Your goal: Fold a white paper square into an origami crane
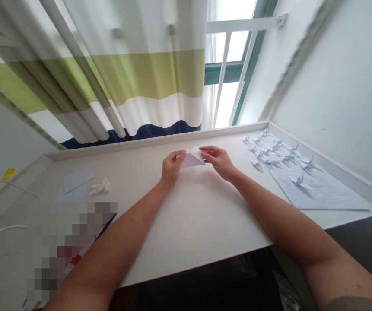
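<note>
A folded sheet of white paper is held up between both hands above the middle of the table; its upper edge rises to a point. On its left edge, my left hand is closed with the thumb on top. My right hand pinches the paper's right corner between thumb and fingers. To the right stand several folded white paper cranes in loose rows. One more crane rests on a printed sheet.
The white table has a raised rim at the back. At left lie paper pieces, a crumpled tissue, white cables and a partly blurred-out flat object. A striped curtain hangs behind, beside a barred window.
</note>
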Action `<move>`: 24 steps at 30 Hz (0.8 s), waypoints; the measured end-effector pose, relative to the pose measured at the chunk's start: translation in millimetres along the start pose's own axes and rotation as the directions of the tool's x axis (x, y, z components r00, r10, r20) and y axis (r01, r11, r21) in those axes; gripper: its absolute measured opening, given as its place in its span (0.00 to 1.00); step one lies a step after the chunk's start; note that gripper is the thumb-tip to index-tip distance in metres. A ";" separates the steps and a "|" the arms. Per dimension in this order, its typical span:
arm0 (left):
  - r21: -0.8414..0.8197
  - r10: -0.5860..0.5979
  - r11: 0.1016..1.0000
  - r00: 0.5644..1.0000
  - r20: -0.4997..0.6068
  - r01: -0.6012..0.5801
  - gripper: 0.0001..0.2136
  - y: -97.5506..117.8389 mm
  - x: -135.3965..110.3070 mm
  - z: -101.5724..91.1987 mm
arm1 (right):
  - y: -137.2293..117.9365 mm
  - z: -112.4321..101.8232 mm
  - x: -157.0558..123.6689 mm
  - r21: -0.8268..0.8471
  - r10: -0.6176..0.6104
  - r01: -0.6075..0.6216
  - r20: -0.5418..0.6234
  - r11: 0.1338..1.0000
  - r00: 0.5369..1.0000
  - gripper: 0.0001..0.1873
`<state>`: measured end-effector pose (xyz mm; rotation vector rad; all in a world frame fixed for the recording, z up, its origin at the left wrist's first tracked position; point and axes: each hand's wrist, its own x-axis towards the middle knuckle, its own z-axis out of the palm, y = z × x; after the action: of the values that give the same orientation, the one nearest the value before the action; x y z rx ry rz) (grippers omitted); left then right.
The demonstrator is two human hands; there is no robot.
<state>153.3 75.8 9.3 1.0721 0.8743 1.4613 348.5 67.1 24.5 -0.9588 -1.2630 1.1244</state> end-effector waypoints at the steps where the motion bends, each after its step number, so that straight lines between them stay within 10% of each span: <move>1: -0.009 -0.001 1.000 1.000 -0.010 0.001 0.23 -0.2 1.1 -0.1 | 0.3 -0.2 0.4 0.011 0.007 -0.007 -0.004 1.000 1.000 0.23; 24: -0.094 0.005 0.996 0.999 0.051 0.000 0.28 0.9 0.2 4.2 | -11.8 -0.8 -1.6 0.240 0.069 -0.093 0.107 0.966 0.992 0.25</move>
<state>156.9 75.7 11.5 1.0364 0.7613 1.4567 350.6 63.1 35.6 -0.7834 -1.1390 1.3708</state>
